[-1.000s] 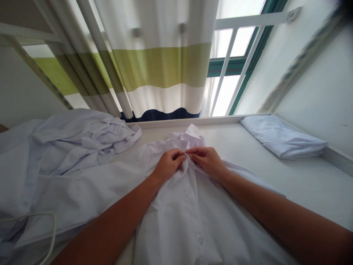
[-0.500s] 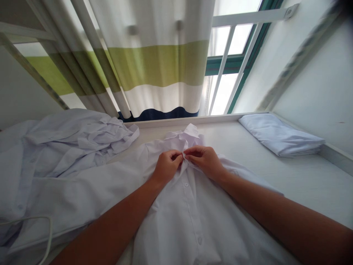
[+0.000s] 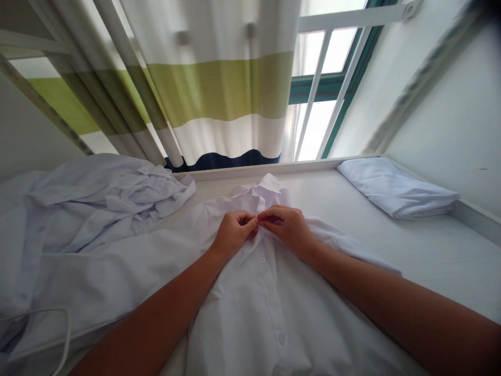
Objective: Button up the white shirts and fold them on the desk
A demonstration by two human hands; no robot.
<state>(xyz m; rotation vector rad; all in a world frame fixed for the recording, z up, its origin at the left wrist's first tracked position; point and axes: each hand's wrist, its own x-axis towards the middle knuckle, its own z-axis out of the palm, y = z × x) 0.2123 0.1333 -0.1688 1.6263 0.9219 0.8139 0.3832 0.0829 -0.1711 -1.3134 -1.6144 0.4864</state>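
Observation:
A white button-up shirt (image 3: pixel 266 313) lies flat on the white surface in front of me, collar (image 3: pixel 263 189) pointing toward the window. My left hand (image 3: pixel 231 235) and my right hand (image 3: pixel 288 227) meet just below the collar. Both pinch the shirt's front placket where the two edges join, fingertips touching. Buttons run down the placket toward me, and those in view look fastened. What lies between my fingertips is too small to see.
A crumpled pile of white shirts (image 3: pixel 97 203) lies at the left. A folded white shirt (image 3: pixel 395 189) rests at the back right near the wall. A white wire hanger (image 3: pixel 58 324) shows at the bottom left. A striped curtain (image 3: pixel 219 99) and window stand behind the ledge.
My hands have stayed pinched together at the top of the placket. The view has drifted slightly, with everything shifting a little left and up.

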